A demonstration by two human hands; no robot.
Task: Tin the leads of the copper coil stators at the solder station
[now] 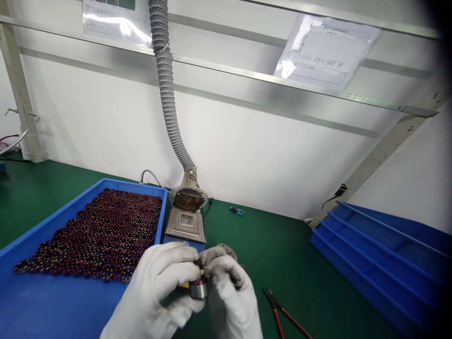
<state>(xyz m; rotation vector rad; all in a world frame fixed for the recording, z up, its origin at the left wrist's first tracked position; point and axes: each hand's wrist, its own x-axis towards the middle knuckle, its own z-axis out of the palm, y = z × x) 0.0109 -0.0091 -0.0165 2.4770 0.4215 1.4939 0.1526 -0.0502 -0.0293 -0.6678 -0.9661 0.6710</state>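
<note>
In the head view, a small wound stator (198, 290), a silvery metal ring with red windings at its top, is held in front of me. My left hand (164, 287), in a white glove, grips it from the left, fingers above and thumb below. My gloved right hand (228, 282) has its fingers curled in and pressed against the stator's upper right edge. The fingertips of both hands, darkened on the gloves, meet over the top and hide part of it. Whether the right fingers also pinch a wire cannot be made out.
A blue tray (14, 301) on the left holds many dark red wound rings. Behind my hands stands a soldering pot (185, 223) under a grey extraction hose (167, 94). Red-handled cutters (273, 303), small blue pliers (236, 210) and stacked blue trays (381, 263) lie rightward.
</note>
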